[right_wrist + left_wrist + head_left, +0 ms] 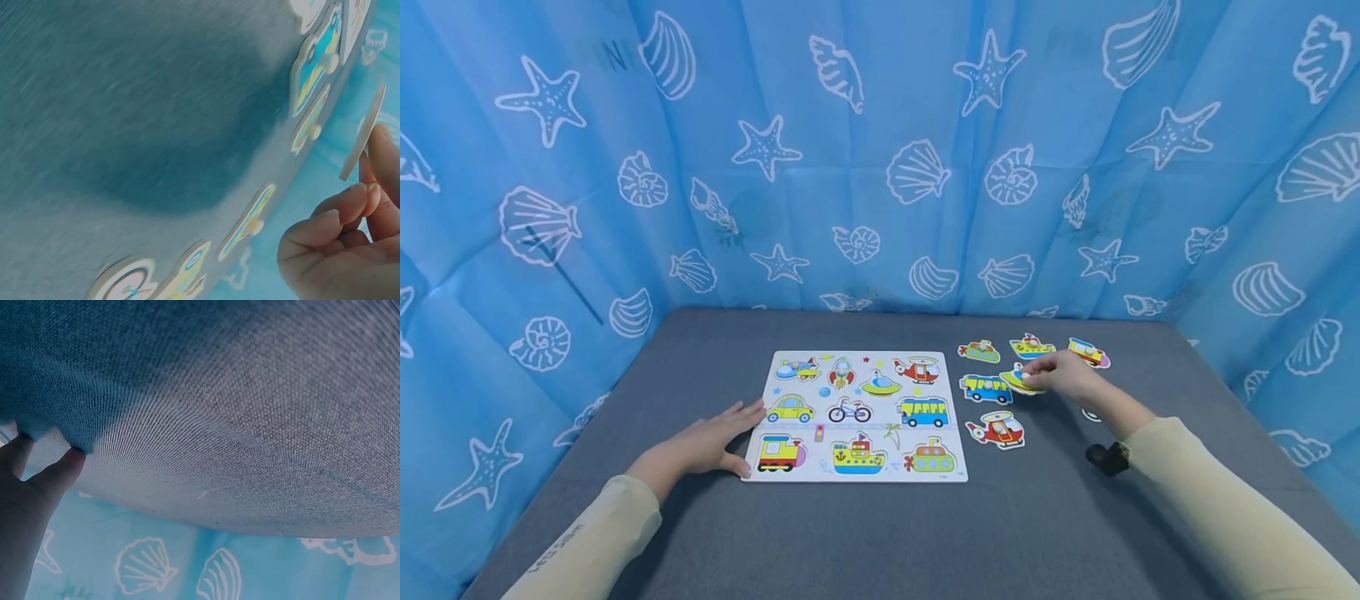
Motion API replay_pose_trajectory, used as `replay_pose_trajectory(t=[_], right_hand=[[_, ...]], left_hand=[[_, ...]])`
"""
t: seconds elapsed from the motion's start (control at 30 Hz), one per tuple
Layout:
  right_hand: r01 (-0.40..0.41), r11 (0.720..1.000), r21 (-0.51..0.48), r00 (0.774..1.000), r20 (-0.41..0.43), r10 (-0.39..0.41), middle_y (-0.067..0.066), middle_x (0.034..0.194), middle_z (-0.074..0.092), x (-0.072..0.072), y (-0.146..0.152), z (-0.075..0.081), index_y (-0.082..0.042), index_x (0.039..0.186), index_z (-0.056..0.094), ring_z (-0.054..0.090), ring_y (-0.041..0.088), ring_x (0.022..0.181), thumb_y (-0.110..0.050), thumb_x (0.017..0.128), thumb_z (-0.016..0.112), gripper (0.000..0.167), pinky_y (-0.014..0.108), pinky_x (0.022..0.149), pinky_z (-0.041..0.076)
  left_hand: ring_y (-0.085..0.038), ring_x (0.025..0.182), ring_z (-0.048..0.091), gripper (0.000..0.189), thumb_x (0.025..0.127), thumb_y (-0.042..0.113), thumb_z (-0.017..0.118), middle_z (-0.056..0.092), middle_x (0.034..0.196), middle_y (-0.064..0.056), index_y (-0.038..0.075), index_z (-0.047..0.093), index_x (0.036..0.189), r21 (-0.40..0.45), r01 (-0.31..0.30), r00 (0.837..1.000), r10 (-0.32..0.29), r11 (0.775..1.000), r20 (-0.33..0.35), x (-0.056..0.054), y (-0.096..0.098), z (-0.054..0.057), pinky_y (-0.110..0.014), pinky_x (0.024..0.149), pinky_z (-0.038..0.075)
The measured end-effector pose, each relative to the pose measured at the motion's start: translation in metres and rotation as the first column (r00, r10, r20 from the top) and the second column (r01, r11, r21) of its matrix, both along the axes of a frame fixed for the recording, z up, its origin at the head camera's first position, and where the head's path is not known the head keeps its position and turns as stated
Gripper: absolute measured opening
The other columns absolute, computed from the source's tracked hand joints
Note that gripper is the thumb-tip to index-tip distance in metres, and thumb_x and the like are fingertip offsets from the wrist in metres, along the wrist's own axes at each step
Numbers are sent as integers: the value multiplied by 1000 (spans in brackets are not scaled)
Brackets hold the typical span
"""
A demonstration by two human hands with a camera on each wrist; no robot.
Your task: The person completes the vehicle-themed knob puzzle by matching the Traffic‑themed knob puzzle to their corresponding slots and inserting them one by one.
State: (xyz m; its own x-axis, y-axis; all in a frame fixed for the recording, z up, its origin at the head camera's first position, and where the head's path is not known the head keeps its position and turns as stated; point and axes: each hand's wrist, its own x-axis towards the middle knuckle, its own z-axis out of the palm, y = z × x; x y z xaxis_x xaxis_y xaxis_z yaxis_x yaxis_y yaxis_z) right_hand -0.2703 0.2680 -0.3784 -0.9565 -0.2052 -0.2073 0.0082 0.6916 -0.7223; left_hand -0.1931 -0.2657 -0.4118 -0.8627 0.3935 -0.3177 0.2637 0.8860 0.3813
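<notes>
My right hand point(1060, 375) pinches a yellow and green flying-saucer puzzle piece point(1018, 381) between thumb and fingers. In the right wrist view the saucer piece point(364, 134) is seen edge-on, raised off the table and tilted. It overlaps the corner of a blue bus piece point(985, 389) in the head view. At the left edge of a white puzzle board point(808, 476), my left hand point(711, 437) lies with fingers spread, fingertips and thumb right at the edge. Printed vehicles cover the board, among them a saucer picture point(881, 384) in the upper middle.
Right of the board lie a submarine piece point(979, 351), a ship piece point(1032, 346), a train piece point(1088, 352) and a helicopter piece point(997, 430). My right forearm partly hides another piece point(1092, 415). A blue shell-patterned curtain point(880, 167) stands behind the grey table point(880, 542).
</notes>
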Motion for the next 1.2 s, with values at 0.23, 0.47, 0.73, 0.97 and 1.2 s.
replay_pose_trajectory(t=[0.23, 0.47, 0.73, 0.97, 1.2], right_hand=[[-53, 998, -24, 998, -13, 53, 10, 94, 61, -1, -15, 3, 9, 109, 65, 50, 22, 85, -11, 96, 61, 24, 39, 75, 45], [-91, 995, -42, 995, -32, 90, 9, 93, 62, -3, -30, 2, 8, 107, 66, 51, 20, 83, -10, 96, 61, 22, 39, 75, 45], [-88, 995, -50, 996, 7, 89, 9, 94, 60, -5, -48, 2, 5, 108, 66, 50, 23, 87, -13, 96, 61, 22, 39, 77, 44], [-86, 993, -78, 995, 33, 89, 10, 95, 60, -7, -65, 1, 4, 108, 66, 50, 23, 87, -12, 97, 61, 20, 42, 79, 46], [-91, 991, -99, 996, 15, 93, 11, 98, 62, -7, -82, 1, 5, 109, 67, 52, 22, 86, -9, 96, 61, 20, 41, 79, 47]], left_hand=[[-42, 145, 12, 104, 74, 50, 77, 20, 160, -15, 8, 25, 154, -5, -14, 1000, 14, 1000, 18, 0, 1, 0, -73, 103, 16], [-43, 144, 13, 105, 74, 49, 78, 21, 159, -16, 7, 25, 154, 2, -6, 1000, 6, 1000, 11, 0, 1, 1, -73, 102, 17], [-43, 144, 13, 104, 73, 47, 78, 21, 159, -16, 7, 25, 154, -2, -7, 1000, 7, 1000, 11, 0, 1, 1, -72, 103, 18], [-43, 144, 13, 104, 74, 47, 78, 21, 159, -15, 7, 25, 154, -8, -13, 1000, 13, 1000, 12, 0, 1, 0, -73, 103, 18], [-42, 145, 13, 103, 75, 46, 78, 21, 159, -15, 6, 25, 154, -6, -10, 1000, 10, 1000, 13, 0, 0, -1, -72, 103, 17]])
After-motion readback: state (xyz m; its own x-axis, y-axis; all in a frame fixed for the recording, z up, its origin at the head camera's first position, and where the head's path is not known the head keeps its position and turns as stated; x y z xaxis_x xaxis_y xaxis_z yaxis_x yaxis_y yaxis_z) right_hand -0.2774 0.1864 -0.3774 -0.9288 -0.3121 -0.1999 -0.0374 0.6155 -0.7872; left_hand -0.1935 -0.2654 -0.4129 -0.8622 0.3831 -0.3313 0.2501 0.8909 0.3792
